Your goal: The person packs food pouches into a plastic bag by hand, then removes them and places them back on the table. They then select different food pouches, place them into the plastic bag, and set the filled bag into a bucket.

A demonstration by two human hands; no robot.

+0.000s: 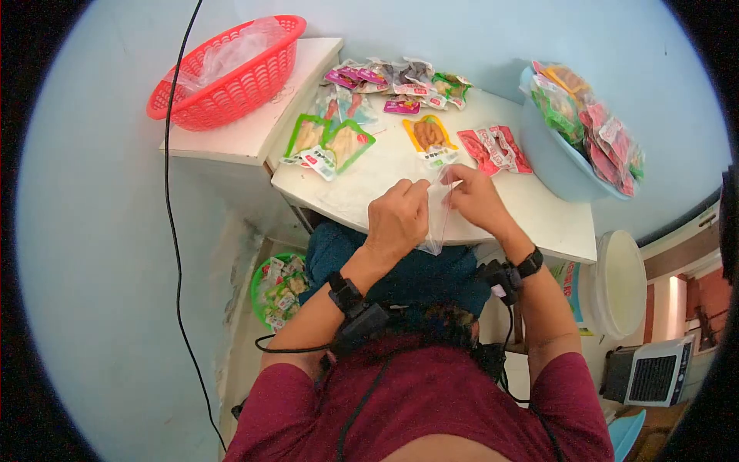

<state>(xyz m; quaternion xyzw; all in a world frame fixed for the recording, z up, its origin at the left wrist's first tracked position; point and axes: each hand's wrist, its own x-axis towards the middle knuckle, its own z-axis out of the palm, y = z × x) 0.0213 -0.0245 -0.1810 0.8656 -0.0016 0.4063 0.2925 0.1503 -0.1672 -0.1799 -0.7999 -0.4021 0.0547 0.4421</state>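
A clear plastic bag (437, 214) hangs between my two hands at the front edge of the white table. My left hand (398, 215) grips its left side near the top, fingers closed. On the other side my right hand (475, 199) pinches the bag's upper edge. Just beyond lie an orange-edged snack packet (429, 135) and red-and-white packets (495, 150). Green-edged packets (327, 144) rest to the left. A pile of purple, dark and green packets (400, 79) sits at the back.
A red basket (231, 92) with clear bags stands on a white cabinet (212, 146) at left. A blue basin (550, 154) heaped with packets is at right. A green basket (255, 286) of packets sits on the floor. A black cable (171, 208) hangs at left.
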